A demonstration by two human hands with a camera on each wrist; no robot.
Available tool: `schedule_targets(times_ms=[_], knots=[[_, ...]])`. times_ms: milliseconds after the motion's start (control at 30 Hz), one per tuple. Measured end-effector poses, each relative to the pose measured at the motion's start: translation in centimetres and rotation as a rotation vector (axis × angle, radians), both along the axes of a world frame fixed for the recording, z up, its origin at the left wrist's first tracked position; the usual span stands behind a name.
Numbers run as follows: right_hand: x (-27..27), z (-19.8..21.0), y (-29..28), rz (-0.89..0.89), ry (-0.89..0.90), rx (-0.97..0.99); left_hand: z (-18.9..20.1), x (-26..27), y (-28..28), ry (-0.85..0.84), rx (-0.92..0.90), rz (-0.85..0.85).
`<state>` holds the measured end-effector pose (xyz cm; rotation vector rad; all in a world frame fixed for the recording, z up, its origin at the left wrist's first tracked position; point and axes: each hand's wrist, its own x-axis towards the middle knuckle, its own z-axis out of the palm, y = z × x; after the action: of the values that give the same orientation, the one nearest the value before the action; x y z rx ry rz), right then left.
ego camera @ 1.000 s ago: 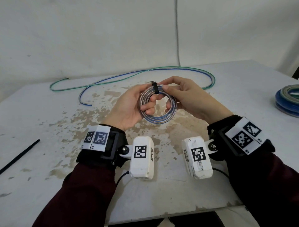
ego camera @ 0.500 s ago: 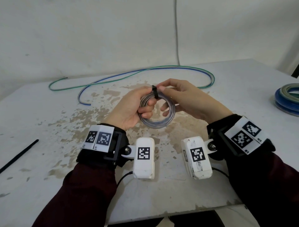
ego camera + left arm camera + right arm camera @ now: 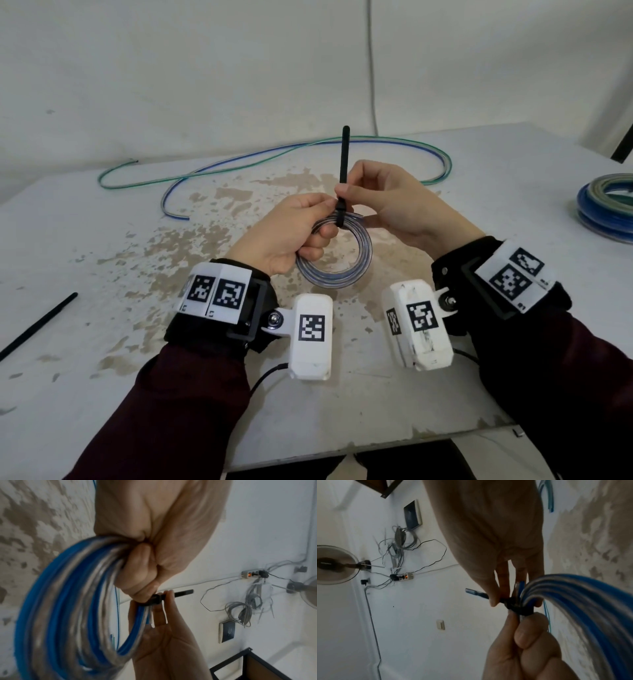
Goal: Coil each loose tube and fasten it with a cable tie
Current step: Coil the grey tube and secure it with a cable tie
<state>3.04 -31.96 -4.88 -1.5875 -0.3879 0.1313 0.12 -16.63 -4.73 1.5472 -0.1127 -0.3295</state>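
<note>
A coil of clear and blue tube [image 3: 337, 263] hangs above the table between both hands. My left hand [image 3: 291, 236] grips the coil at its top left, fingers curled through the ring. A black cable tie [image 3: 343, 171] is wrapped round the coil's top, its tail standing straight up. My right hand [image 3: 387, 202] pinches the tie just above its head. The left wrist view shows the coil [image 3: 72, 608] and the tie [image 3: 164, 597] pinched. The right wrist view shows the tie's band [image 3: 518, 605] tight round the tubes [image 3: 573, 601].
A long loose blue and green tube [image 3: 274, 154] lies along the far side of the table [image 3: 102, 394]. A finished blue coil [image 3: 606, 205] sits at the right edge. Another black cable tie [image 3: 37, 325] lies at the left.
The tie's tail, not seen before, now stands upright above the coil, pulled up through the head by my right hand. The coil has tipped slightly nearer me.
</note>
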Motion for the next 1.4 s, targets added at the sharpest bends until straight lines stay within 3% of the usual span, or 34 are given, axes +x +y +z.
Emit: schedule_targets(times_ms=[233,500,667,900,1100,1200,1267,1400], knots=[[0.0,0.0,0.1,-0.075,-0.018,0.002,0.2,-0.2,-0.4,-0.004,-0.026,-0.002],[-0.1,-0.2,0.6,-0.164,-0.103,-0.03,0.0,-0.3,-0.7,-0.09,0.073,0.038],[0.0,-0.4,0.8,-0.195,-0.057,0.049,0.3,-0.6,-1.0,-0.138,0.138,0.081],[0.2,-0.9,1.2,-0.241,-0.08,-0.001,0.1,-0.6,-0.8,-0.158,0.173,0.096],[0.4,0.2,0.3,-0.257,-0.109,0.04,0.5,-0.6,-1.3,-0.129,-0.059,0.044],[0.3,0.7,-0.3,-0.307,-0.126,0.084,0.5,-0.4,-1.5,-0.156,-0.031,0.036],[-0.1,1.0,-1.0,-0.262,-0.042,0.149,0.2,-0.2,-1.5,-0.163,-0.006,0.03],[-0.8,1.1,-3.6,-0.113,0.064,0.08,0.0,0.3,-2.5,-0.155,-0.096,0.076]])
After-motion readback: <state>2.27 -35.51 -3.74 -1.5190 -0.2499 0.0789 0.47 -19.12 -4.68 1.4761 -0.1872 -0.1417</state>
